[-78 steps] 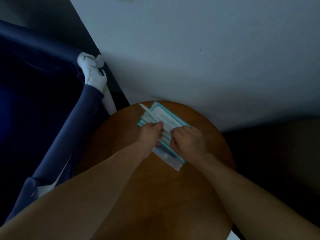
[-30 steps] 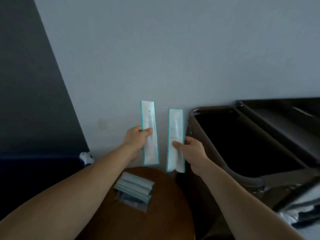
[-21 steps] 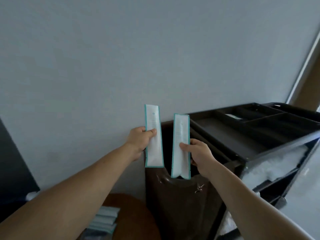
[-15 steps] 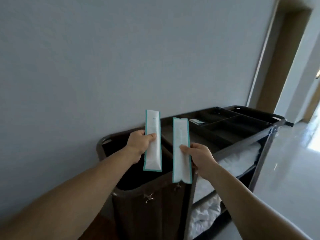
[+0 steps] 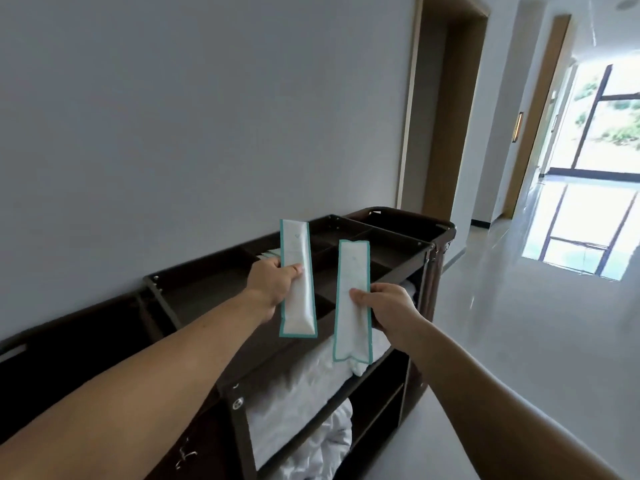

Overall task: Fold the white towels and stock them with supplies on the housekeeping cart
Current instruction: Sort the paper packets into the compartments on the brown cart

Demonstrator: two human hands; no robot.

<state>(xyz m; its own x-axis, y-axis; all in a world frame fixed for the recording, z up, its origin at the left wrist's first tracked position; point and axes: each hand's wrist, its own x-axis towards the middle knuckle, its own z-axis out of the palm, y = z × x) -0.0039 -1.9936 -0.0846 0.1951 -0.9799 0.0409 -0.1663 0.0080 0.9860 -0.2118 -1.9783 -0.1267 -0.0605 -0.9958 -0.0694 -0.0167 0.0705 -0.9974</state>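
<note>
Each hand, left hand (image 5: 273,285) and right hand (image 5: 388,308), pinches 1 light, floppy packet mid-length (left packet (image 5: 297,282), right packet (image 5: 352,299)) above the cart (image 5: 388,252).

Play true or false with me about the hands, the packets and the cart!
1. Each hand holds one long white packet with a green edge. True: the left hand pinches the left packet and the right hand pinches the right packet.
2. The packets lie flat in the top tray. False: both are held upright in the hands.
3. White linen sits on the shelves under the tray. True.
4. The cart stands in the middle of the hall. False: it stands along the wall.
5. The tray is split into compartments. True.
</note>
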